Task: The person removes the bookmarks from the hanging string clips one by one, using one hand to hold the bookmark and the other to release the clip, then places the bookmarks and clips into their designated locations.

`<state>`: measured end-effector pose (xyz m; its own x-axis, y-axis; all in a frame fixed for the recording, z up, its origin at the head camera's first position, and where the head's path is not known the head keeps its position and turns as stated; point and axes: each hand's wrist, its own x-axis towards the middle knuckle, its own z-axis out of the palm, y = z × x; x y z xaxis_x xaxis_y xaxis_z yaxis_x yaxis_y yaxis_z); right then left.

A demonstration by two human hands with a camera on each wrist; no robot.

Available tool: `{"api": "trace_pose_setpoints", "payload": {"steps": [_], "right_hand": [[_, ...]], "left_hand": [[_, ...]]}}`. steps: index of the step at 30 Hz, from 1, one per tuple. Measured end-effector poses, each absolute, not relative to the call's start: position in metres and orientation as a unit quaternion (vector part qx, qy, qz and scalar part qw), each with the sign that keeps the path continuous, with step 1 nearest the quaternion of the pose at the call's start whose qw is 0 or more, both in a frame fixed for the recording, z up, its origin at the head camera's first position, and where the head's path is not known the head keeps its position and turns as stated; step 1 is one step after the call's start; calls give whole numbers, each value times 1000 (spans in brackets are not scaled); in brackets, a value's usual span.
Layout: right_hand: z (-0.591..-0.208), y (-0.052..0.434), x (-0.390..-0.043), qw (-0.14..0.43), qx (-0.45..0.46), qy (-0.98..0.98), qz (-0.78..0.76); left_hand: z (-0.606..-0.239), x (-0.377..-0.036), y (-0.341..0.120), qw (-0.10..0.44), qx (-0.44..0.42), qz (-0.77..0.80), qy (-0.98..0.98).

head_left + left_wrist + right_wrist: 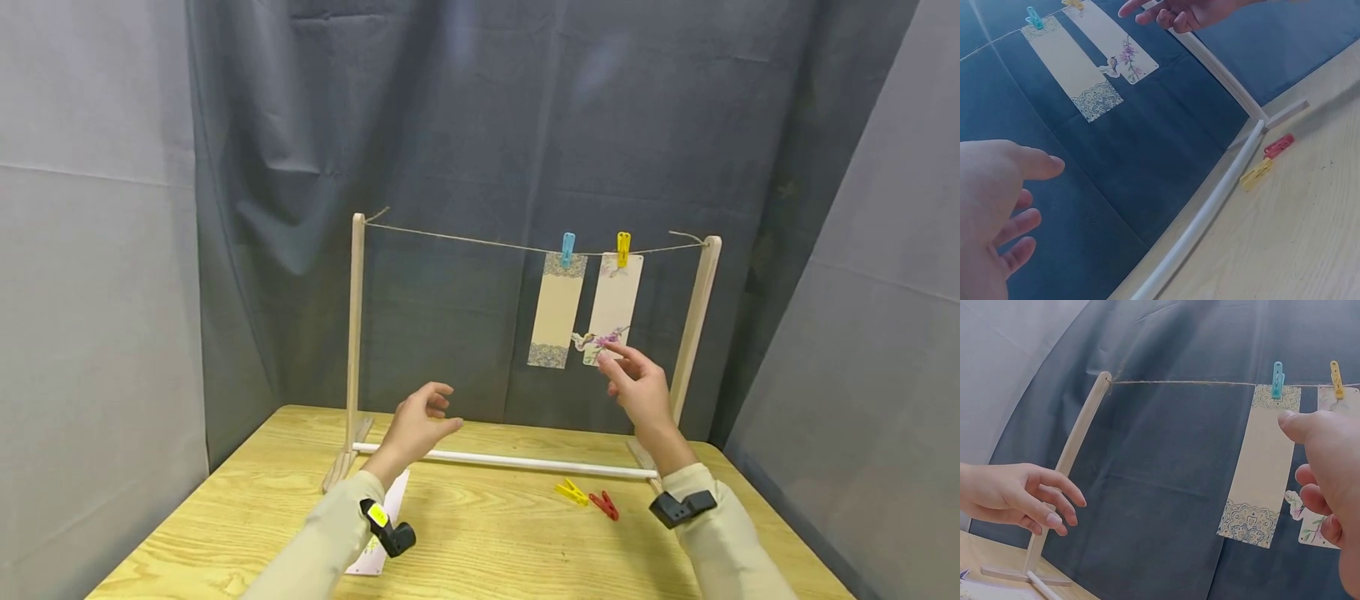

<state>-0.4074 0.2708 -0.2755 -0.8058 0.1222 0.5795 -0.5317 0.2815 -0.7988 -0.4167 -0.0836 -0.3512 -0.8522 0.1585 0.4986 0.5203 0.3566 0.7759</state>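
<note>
Head view: a wooden two-post drying rack (356,333) stands on the yellow wood-grain worktop (487,542), with a thin twine line (465,240) strung between its posts and a white rod (517,461) across its foot. Two long paper bookmarks hang from the line: a cream bookmark with patterned ends (557,310) under a blue clothespin (567,248), and just right of it a white bookmark with a flower print (615,304) under a yellow clothespin (623,247). The right hand (641,390) is raised at the lower end of the flowered bookmark, fingers loosely spread, its grip holding nothing; whether a fingertip touches the paper cannot be told. The left hand (416,427) hovers in front of the rod, fingers relaxed and empty. A loose yellow peg (572,492) and a red peg (604,504) lie side by side on the worktop near the right wrist, and a white card (378,533) lies under the left forearm.

Left wrist view: the left hand (994,212) is spread wide, clear of everything; the two pegs lie beside the rod.

Right wrist view: the right hand (1325,469) has its fingers gently curled in front of the flowered bookmark, gripping nothing
</note>
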Motion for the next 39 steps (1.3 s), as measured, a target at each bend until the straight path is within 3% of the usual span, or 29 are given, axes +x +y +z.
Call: {"api": "trace_pose_setpoints", "payload": {"steps": [7,12,30,39], "right_hand": [[-256,264,-395,262,150,-740,601],[-257,262,-409,250,144,-724,627],[-236,252,-447,293,176,-732,590],[-221,250,-455,308,169,-694,629]], "left_hand": [[-349,-431,-74,173,-198,-544,-796],[-353,-446,-61,176,-194,-571,-778],[-357,-484,-13,184,-178,-591,-765],[-341,-492,10,183,-177,-616,-745]]}}
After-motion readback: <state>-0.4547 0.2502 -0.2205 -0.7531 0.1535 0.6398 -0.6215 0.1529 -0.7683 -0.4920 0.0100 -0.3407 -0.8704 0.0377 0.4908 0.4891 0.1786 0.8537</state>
